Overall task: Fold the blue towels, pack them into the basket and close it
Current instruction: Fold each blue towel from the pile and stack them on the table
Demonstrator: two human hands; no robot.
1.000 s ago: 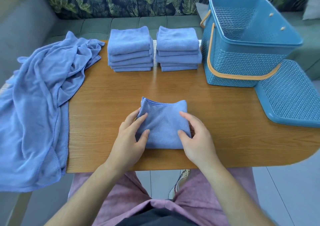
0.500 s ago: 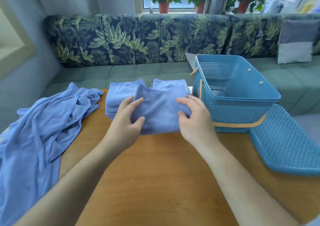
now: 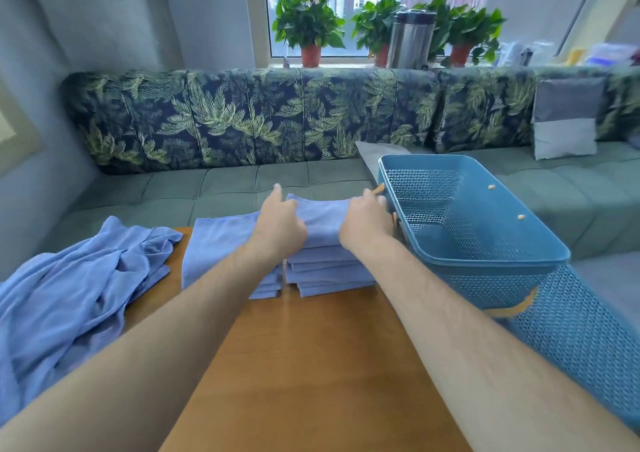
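Tabletop stack (image 3: 329, 275): towel (image 3: 322, 217) between hands (image 3: 282, 224) (image 3: 363, 226)

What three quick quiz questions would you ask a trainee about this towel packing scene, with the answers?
1. True or false: the basket already holds folded towels.
2. Where is the lid? A closed on the basket, B beside the basket, C inside the basket.
3. Fill in: the left hand and right hand hold the top towel of the ___ stack.
Key: 1 false; 2 B; 3 right.
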